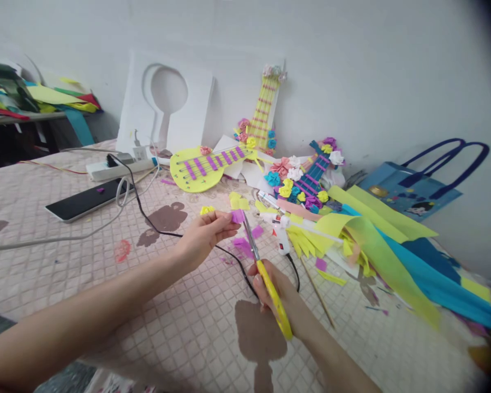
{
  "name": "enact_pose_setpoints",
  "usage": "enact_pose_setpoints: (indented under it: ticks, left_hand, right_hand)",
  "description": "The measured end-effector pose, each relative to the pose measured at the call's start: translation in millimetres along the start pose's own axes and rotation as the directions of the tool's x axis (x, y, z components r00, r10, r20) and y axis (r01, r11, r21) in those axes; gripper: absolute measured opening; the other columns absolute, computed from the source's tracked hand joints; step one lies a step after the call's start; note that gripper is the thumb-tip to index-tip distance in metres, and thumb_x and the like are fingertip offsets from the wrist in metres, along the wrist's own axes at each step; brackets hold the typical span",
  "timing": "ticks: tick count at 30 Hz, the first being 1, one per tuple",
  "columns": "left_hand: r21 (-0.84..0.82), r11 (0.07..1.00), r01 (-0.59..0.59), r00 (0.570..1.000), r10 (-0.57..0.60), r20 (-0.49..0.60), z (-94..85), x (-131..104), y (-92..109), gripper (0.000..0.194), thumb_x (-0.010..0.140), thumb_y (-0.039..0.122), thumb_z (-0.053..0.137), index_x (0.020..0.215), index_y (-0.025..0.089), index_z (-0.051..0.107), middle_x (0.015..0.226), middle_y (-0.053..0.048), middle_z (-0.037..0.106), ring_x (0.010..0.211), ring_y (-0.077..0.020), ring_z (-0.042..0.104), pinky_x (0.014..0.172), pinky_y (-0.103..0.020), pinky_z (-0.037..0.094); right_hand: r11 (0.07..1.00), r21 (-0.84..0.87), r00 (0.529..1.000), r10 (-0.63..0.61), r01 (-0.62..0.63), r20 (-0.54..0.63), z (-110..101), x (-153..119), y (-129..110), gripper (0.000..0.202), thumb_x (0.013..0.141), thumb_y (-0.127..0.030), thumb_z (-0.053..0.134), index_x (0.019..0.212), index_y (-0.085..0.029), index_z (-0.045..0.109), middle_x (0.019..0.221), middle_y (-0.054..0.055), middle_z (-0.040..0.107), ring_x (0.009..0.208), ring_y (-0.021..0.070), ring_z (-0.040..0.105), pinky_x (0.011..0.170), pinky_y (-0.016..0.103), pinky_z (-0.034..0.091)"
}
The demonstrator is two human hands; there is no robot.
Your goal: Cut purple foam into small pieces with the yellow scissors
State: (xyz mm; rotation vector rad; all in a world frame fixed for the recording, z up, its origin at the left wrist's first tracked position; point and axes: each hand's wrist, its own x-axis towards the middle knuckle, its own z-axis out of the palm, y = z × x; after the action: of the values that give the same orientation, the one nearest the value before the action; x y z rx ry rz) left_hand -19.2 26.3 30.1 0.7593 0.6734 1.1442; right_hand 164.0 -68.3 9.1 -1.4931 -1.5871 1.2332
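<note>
Scissors with yellow handles and metal blades are in the right hand, its fingers closed around the handles. The left hand pinches a small purple paper piece between thumb and fingers, above the worktop, which has a pale pink quilted cover with brown shapes. The blade tips are at the right edge of that paper; whether they touch it, I cannot tell.

Loose purple paper scraps lie near the blades. To their right are a white glue gun with a black cable and a thin wooden stick. Farther back lie a yellow guitar-shaped piece with purple strips and a blue guitar-shaped piece among paper flowers. A white board with a cutout leans against the wall.
</note>
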Motion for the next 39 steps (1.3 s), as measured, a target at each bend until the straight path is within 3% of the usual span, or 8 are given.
enact_pose_setpoints:
  ticks: [5, 12, 21, 39]
  left_hand:
    - [-0.003, 0.998, -0.055, 0.998, 0.055, -0.004, 2.0, -1.7, 1.8, 0.022, 0.074, 0.029, 0.079, 0.073, 0.013, 0.064, 0.074, -0.004, 0.072, 0.074, -0.0132, 0.068, 0.08, -0.028, 0.053]
    - [0.011, 0.999, -0.052, 0.999, 0.052, 0.014, 4.7, -5.8, -0.7, 0.022, 0.075, 0.03, 0.079, 0.072, 0.013, 0.064, 0.071, -0.002, 0.069, 0.07, -0.0112, 0.064, 0.075, -0.026, 0.052]
    - [0.015, 0.999, -0.051, 0.998, 0.051, 0.021, 7.3, -7.6, -4.8, 0.022, 0.074, 0.03, 0.079, 0.071, 0.014, 0.065, 0.068, 0.0, 0.066, 0.068, -0.0101, 0.061, 0.074, -0.025, 0.05]
    - [0.032, 0.997, -0.068, 0.997, 0.067, 0.034, 6.9, -9.2, -5.7, 0.018, 0.08, 0.028, 0.073, 0.073, 0.014, 0.063, 0.071, -0.002, 0.066, 0.068, -0.0109, 0.061, 0.075, -0.027, 0.049]
  right_hand:
    - [0.997, -0.071, 1.0, -0.015, 0.015, 0.001, 0.1, -1.5, -7.4, 0.028, 0.089, -0.049, 0.051, 0.088, -0.021, 0.049, 0.067, -0.005, 0.044, 0.05, 0.0104, 0.044, 0.046, 0.023, 0.042]
    - [0.998, -0.05, 0.999, -0.042, 0.041, -0.021, 1.1, -0.7, -7.5, 0.031, 0.084, -0.051, 0.057, 0.078, -0.023, 0.045, 0.065, -0.004, 0.046, 0.049, 0.011, 0.044, 0.044, 0.023, 0.039]
    - [0.996, -0.061, 0.998, -0.062, 0.061, -0.014, 3.8, 3.1, 0.1, 0.028, 0.087, -0.05, 0.055, 0.082, -0.023, 0.046, 0.061, -0.006, 0.042, 0.048, 0.0107, 0.04, 0.045, 0.023, 0.038]
    - [0.999, 0.008, 0.997, -0.031, 0.031, -0.064, 8.1, 5.7, -8.5, 0.036, 0.076, -0.054, 0.063, 0.072, -0.024, 0.043, 0.058, -0.005, 0.044, 0.046, 0.0107, 0.04, 0.039, 0.022, 0.035]
